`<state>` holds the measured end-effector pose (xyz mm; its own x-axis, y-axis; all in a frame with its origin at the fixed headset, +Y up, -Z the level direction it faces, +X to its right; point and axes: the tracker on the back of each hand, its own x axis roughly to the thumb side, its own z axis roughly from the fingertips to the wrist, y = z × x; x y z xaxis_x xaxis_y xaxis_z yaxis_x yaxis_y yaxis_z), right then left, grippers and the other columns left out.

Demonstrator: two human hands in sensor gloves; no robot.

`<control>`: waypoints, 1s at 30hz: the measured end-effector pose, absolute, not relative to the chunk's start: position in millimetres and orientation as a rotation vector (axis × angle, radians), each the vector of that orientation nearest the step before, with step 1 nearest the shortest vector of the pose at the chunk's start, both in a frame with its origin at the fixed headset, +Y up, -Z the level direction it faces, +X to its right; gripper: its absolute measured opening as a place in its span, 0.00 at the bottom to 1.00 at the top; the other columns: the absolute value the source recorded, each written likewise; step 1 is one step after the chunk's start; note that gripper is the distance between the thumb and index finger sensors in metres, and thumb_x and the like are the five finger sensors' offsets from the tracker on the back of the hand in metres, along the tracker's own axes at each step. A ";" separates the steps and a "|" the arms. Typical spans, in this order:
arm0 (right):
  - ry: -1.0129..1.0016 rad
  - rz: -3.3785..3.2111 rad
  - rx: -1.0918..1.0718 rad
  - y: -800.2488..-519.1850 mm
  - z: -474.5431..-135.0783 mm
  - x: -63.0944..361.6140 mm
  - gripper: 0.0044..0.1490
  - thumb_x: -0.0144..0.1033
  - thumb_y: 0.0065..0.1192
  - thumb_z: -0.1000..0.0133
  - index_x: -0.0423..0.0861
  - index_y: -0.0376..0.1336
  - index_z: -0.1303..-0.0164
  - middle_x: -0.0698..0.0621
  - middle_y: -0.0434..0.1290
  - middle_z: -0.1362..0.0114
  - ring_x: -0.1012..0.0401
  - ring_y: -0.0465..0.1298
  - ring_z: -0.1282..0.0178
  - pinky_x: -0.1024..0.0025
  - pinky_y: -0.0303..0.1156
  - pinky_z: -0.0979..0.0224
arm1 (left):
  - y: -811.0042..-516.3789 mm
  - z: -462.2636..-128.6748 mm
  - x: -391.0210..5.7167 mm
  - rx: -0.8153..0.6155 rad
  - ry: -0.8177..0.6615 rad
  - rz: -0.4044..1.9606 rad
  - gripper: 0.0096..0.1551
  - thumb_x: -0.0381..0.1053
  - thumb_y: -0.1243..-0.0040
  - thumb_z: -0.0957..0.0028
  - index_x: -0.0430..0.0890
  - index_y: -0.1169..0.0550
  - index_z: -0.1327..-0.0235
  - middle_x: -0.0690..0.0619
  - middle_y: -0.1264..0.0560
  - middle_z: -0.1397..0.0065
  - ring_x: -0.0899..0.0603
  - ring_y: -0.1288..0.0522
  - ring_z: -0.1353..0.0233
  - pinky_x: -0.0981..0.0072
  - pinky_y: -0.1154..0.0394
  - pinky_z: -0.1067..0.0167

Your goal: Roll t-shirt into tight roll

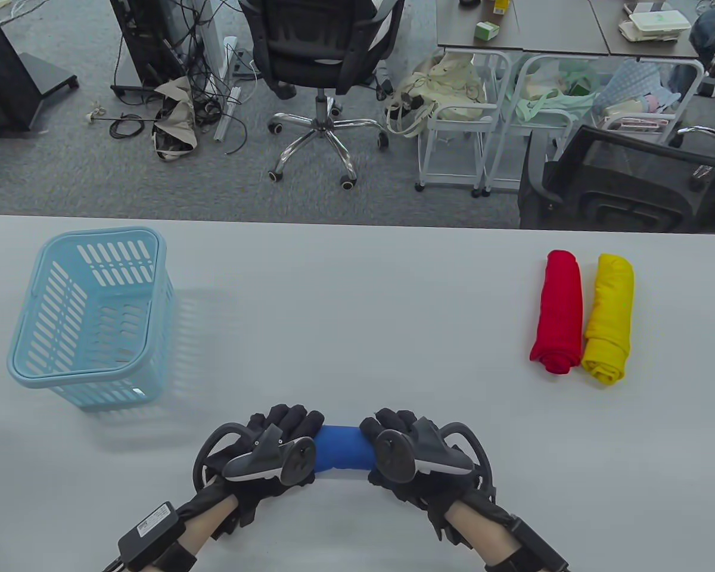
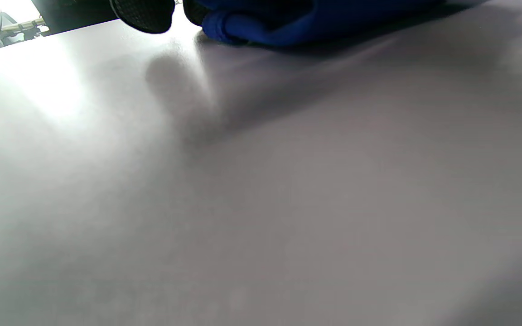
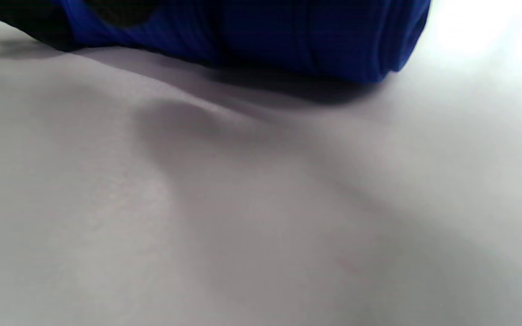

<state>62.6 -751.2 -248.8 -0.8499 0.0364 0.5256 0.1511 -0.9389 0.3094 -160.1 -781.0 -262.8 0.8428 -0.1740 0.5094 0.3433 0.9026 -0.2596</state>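
Table first, since it's the biggest thing going: a pale grey top filling most of the table view, with office chairs, white trolleys and a tangle of cables on the carpet past its far edge.

On the far left sits a light blue slotted basket, tipped so its open mouth leans toward the near left. Way over on the far right are two finished rolls lying side by side and touching, a red roll on the left and a yellow roll on the right, both running near-to-far.

Near the middle of the near edge is the blue t-shirt, already a short fat roll lying left-to-right on the tabletop. Only the middle bit shows from above because both hands cover the ends. The left hand has its gloved fingers curled over the left end, clamped around it, and the right hand does the same on the right end, so each one is grasping the roll. Trackers sit on the backs of both.

Left wrist view just shows a rolled blue edge resting on the table, with a dark fingertip beside it. Right wrist view shows the other end of the roll flat on the surface.
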 end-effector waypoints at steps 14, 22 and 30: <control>-0.436 -2.956 -0.216 -758.6 -290.7 125.5 0.48 0.58 0.40 0.34 0.50 0.30 0.13 0.42 0.46 0.11 0.44 0.61 0.17 0.46 0.59 0.23 | -746.7 -272.6 -201.6 -0.149 -0.321 -0.224 0.52 0.74 0.73 0.55 0.53 0.65 0.21 0.48 0.48 0.11 0.39 0.39 0.14 0.41 0.37 0.21; -0.297 -2.858 0.378 -754.8 -308.5 185.6 0.53 0.67 0.29 0.39 0.40 0.40 0.13 0.41 0.63 0.21 0.51 0.75 0.33 0.54 0.69 0.33 | -747.2 -274.2 -206.3 -0.145 -0.302 -0.238 0.51 0.73 0.72 0.55 0.53 0.63 0.21 0.48 0.48 0.11 0.40 0.38 0.15 0.42 0.37 0.22; -0.266 -3.051 -0.027 -711.5 -284.2 190.1 0.43 0.59 0.44 0.37 0.51 0.47 0.13 0.41 0.45 0.10 0.40 0.54 0.13 0.40 0.55 0.21 | -748.3 -274.3 -205.8 -0.149 -0.303 -0.249 0.51 0.73 0.70 0.54 0.53 0.62 0.20 0.48 0.47 0.11 0.40 0.37 0.15 0.43 0.35 0.22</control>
